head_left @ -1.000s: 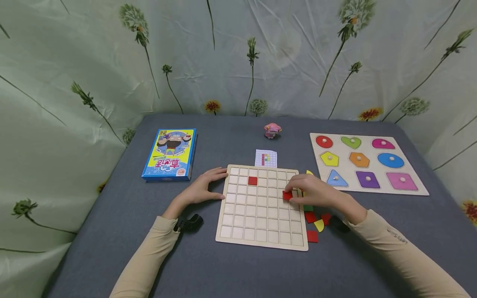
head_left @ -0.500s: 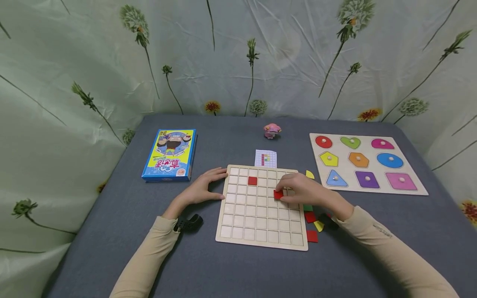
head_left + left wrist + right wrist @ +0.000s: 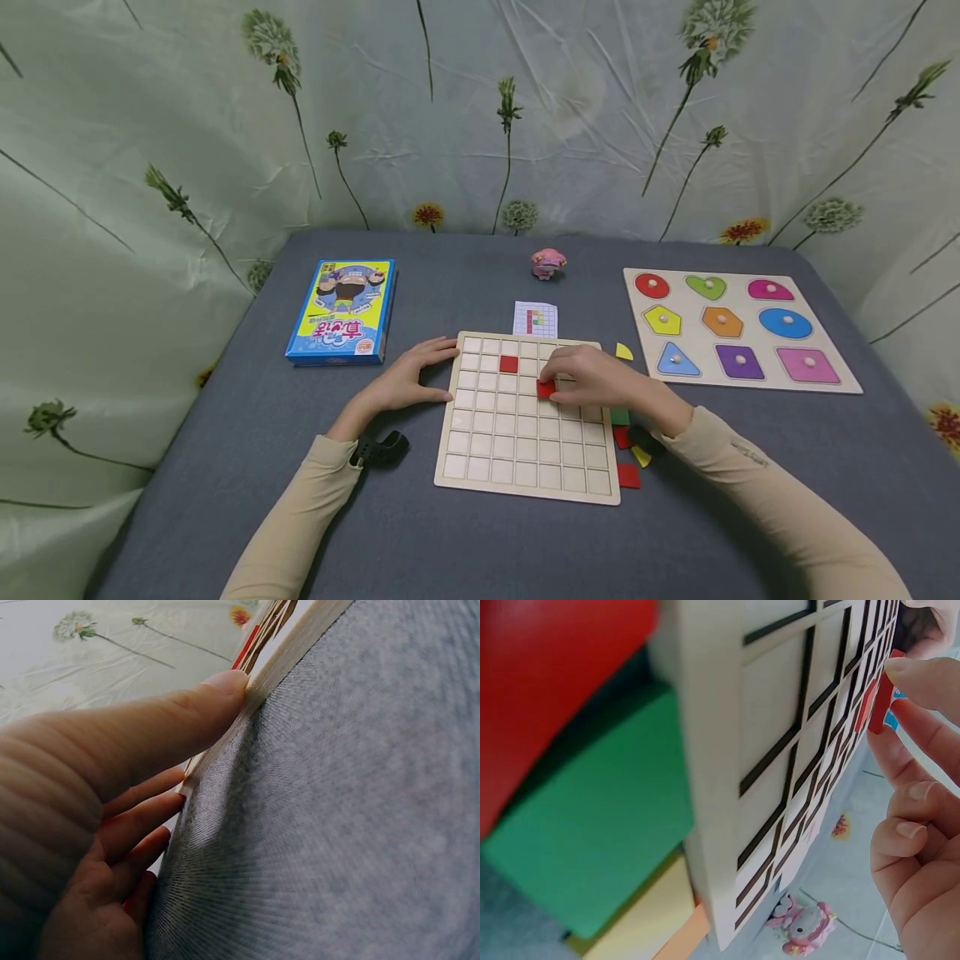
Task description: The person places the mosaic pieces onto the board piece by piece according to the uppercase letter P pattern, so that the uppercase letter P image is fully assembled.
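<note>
The right hand (image 3: pixel 592 379) pinches a flat red square tile (image 3: pixel 546 388) between thumb and fingertips, holding it low over the pale wooden grid board (image 3: pixel 525 417), near the middle of the upper rows. In the right wrist view the tile (image 3: pixel 883 694) stands tilted on edge above the cells, not seated. To my eye the risk is that it comes down skewed, catches on the thin raised ribs between cells and tips or skids into a neighbouring square.

The left hand (image 3: pixel 408 379) lies with straight fingers against the board's left edge, thumb (image 3: pixel 187 724) pressed to the rim; if it eases off, the light board could slide on the woven grey cloth (image 3: pixel 247 433).

Another red tile (image 3: pixel 508 363) already sits flush in a cell. The board is smooth and matt. Loose red, green and yellow pieces (image 3: pixel 628 454) lie just beside its right edge. Further off lie a glossy blue box (image 3: pixel 342 310), a small paper pattern card (image 3: pixel 536 319), a pink figurine (image 3: pixel 548 262) and a wooden shape puzzle with knobs (image 3: pixel 738 329).
</note>
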`<action>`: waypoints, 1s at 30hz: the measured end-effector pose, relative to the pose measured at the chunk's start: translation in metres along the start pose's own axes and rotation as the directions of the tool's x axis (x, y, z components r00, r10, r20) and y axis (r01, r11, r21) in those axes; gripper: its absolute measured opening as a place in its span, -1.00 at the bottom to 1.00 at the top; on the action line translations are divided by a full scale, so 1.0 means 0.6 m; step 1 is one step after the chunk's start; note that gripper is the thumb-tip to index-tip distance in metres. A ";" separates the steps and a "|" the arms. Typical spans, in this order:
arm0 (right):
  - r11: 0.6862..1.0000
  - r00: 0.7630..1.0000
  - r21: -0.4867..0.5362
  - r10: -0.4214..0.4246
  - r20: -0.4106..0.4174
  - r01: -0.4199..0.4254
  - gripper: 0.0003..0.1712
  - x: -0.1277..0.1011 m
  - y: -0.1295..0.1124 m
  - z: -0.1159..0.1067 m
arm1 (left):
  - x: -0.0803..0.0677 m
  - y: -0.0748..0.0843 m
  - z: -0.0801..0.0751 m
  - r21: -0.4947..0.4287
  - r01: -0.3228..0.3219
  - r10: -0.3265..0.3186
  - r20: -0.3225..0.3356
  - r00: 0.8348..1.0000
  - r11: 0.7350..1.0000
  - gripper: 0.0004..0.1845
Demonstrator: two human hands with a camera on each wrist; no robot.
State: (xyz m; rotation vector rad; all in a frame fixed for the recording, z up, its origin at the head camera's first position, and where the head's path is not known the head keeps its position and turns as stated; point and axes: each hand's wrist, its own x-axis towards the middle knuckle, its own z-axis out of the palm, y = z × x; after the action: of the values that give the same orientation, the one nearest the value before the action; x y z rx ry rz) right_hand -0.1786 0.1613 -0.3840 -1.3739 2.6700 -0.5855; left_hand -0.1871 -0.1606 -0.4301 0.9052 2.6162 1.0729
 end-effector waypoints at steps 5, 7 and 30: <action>1.000 1.000 -0.003 0.012 0.013 -0.012 -0.83 0.013 -0.003 0.004 | -0.001 -0.001 -0.001 0.015 0.000 0.000 0.000 1.000 1.000 -0.25; 1.000 1.000 -0.006 0.011 0.018 -0.011 -0.83 0.019 -0.003 0.007 | -0.002 0.001 -0.002 0.019 0.005 -0.006 0.002 1.000 1.000 -0.25; 0.995 0.995 -0.033 -0.093 -0.038 0.092 -0.88 0.053 -0.013 0.030 | -0.001 0.006 -0.004 0.013 0.008 -0.008 0.008 1.000 1.000 -0.24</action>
State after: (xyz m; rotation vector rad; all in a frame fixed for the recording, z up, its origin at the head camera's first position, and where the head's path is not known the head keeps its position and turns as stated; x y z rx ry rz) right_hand -0.1868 0.1265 -0.3948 -1.5172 2.6682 -0.5880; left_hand -0.1856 -0.1602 -0.4261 0.8996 2.6211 1.0495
